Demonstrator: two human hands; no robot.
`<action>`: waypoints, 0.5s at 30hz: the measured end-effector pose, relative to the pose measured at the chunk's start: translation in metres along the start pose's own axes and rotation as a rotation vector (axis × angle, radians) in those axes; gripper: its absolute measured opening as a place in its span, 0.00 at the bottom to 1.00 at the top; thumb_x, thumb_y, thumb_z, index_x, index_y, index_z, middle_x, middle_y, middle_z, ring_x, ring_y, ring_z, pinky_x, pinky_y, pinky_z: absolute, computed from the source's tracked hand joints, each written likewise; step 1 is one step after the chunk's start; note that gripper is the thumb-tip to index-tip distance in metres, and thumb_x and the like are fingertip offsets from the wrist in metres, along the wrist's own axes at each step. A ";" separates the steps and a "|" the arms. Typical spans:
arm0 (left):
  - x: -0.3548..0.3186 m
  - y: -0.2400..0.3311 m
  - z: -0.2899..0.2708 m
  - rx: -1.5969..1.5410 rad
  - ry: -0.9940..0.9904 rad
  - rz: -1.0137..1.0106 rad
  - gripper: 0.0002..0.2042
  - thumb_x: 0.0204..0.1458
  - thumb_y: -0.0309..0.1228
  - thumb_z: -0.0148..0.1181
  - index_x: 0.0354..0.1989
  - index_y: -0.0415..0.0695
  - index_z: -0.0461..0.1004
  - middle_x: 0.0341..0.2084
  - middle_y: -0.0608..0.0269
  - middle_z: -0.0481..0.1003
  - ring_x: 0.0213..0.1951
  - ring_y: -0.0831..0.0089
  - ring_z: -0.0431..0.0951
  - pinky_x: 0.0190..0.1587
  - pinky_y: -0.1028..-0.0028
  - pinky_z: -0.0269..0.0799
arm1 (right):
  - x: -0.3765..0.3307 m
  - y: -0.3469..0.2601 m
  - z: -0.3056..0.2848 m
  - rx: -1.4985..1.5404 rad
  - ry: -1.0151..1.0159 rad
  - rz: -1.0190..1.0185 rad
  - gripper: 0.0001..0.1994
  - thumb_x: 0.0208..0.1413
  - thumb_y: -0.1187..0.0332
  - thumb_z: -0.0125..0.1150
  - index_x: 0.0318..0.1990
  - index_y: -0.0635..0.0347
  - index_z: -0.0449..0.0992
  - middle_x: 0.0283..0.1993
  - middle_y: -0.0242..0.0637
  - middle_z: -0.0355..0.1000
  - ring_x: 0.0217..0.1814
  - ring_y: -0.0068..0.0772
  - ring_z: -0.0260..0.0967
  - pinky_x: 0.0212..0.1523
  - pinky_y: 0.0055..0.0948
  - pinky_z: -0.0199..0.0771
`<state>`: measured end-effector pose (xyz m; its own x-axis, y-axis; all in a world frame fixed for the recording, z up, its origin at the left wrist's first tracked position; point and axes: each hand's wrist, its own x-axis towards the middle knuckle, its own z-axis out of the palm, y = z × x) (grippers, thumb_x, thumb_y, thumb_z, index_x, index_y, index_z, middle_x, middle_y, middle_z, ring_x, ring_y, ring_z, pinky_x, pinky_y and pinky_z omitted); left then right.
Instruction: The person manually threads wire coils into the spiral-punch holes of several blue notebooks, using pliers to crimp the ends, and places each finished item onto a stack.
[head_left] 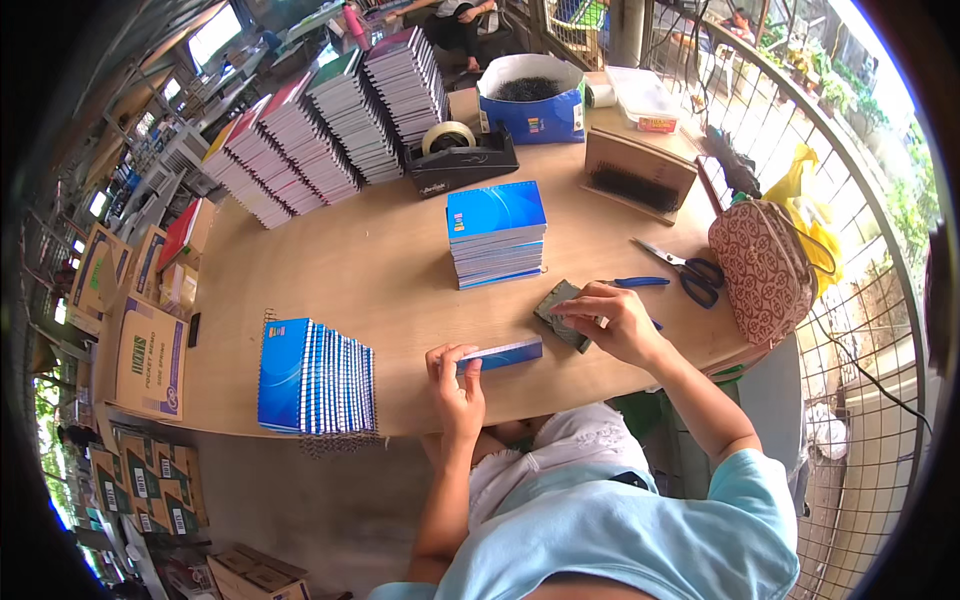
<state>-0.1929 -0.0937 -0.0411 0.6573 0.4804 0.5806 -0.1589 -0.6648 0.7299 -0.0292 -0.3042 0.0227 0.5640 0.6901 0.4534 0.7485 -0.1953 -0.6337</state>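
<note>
My left hand (457,383) is closed around one end of a small blue notebook (512,355), which stands on edge with its pale page edges facing up. My right hand (613,318) hovers over a dark grey-green block (565,316), its fingers bent and pinched together; whatever is between them is too small to make out. Beyond the held notebook rises a stack of blue notebooks (497,235). To the left, a leaning row of blue notebooks (318,376) has wire coils along its edges. Beside my right hand lie blue-handled pliers (640,282), partly covered.
Scissors (688,272) lie near a patterned pouch (762,268) at the right. Behind are a tape dispenser (461,160), a blue box of black coils (533,98), a wooden holder (640,172) and tall notebook stacks (405,90). Cartons (150,350) stand left; a wire grille borders the right.
</note>
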 end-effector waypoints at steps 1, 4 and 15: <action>-0.001 0.000 0.002 -0.007 0.012 -0.014 0.07 0.60 0.29 0.62 0.42 0.40 0.76 0.40 0.57 0.74 0.46 0.58 0.72 0.49 0.62 0.69 | 0.001 -0.001 0.002 -0.032 0.004 -0.044 0.11 0.54 0.69 0.68 0.46 0.49 0.86 0.31 0.32 0.77 0.34 0.38 0.72 0.36 0.38 0.71; -0.003 0.001 0.003 -0.038 0.034 -0.013 0.07 0.60 0.30 0.63 0.42 0.40 0.76 0.39 0.58 0.75 0.46 0.59 0.71 0.50 0.61 0.69 | -0.002 -0.003 0.003 -0.123 -0.026 -0.060 0.12 0.55 0.68 0.68 0.46 0.46 0.86 0.34 0.27 0.77 0.40 0.32 0.71 0.42 0.37 0.65; -0.005 -0.004 0.004 -0.015 0.029 -0.013 0.07 0.61 0.30 0.62 0.42 0.40 0.75 0.39 0.56 0.73 0.47 0.57 0.72 0.52 0.61 0.68 | 0.001 0.001 0.009 0.045 -0.088 -0.193 0.09 0.54 0.74 0.68 0.43 0.53 0.84 0.41 0.32 0.77 0.41 0.37 0.75 0.42 0.38 0.72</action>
<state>-0.1924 -0.0957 -0.0489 0.6380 0.5051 0.5813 -0.1615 -0.6503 0.7423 -0.0309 -0.2975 0.0165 0.3779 0.7703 0.5135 0.8219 -0.0238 -0.5691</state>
